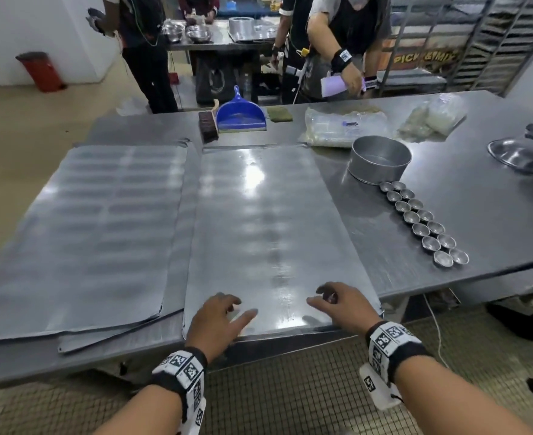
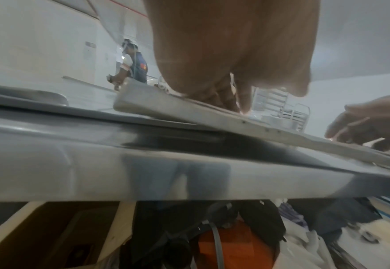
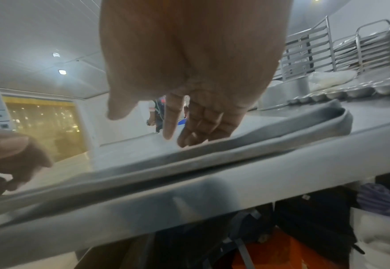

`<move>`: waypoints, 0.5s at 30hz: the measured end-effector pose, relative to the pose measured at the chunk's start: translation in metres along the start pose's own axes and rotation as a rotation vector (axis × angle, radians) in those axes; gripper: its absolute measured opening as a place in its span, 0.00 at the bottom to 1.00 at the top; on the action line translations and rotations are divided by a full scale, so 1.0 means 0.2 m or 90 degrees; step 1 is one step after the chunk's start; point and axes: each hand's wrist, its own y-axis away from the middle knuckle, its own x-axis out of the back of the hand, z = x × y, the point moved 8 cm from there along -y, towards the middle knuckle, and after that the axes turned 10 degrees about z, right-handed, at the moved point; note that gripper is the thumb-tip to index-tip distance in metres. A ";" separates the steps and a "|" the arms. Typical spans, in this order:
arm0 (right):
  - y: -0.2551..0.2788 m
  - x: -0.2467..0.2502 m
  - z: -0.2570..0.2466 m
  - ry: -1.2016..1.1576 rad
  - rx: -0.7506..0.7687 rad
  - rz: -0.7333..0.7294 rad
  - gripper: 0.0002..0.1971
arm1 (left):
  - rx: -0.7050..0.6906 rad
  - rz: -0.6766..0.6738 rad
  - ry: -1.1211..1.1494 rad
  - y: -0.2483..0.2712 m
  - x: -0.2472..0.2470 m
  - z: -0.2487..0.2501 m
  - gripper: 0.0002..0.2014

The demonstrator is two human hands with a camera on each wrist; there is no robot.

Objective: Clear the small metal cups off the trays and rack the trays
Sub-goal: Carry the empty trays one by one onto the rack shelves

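Note:
A flat metal tray (image 1: 274,230) lies lengthwise in the middle of the steel table with nothing on it. A stack of similar trays (image 1: 80,233) lies to its left. Several small metal cups (image 1: 425,224) stand in two rows on the table to the right, near a round metal tin (image 1: 379,158). My left hand (image 1: 227,309) and right hand (image 1: 331,298) are over the tray's near end, fingers spread and loosely bent, holding nothing. In the wrist views the left fingertips (image 2: 242,102) and right fingertips (image 3: 189,138) reach down to the tray's near rim (image 2: 189,112) (image 3: 281,134); contact is unclear.
A blue dustpan (image 1: 240,114), a brush (image 1: 208,127) and plastic bags (image 1: 343,127) lie at the table's far side. Metal bowls (image 1: 522,152) sit at the right edge. People stand beyond the table. A tray rack (image 1: 494,42) stands at the back right.

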 end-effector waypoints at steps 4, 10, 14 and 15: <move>-0.10 0.21 0.27 0.117 -0.119 0.153 0.31 | 0.151 0.144 -0.100 -0.04 0.15 -0.23 0.32; -0.09 0.19 0.49 -0.030 -0.174 0.084 0.37 | 0.323 0.142 0.028 0.07 0.07 -0.36 0.44; -0.09 0.24 0.59 -0.127 -0.200 0.056 0.43 | 0.342 0.133 0.050 0.09 0.03 -0.34 0.36; -0.09 0.27 0.61 -0.146 -0.199 0.044 0.44 | 0.340 0.125 0.057 0.10 0.02 -0.32 0.32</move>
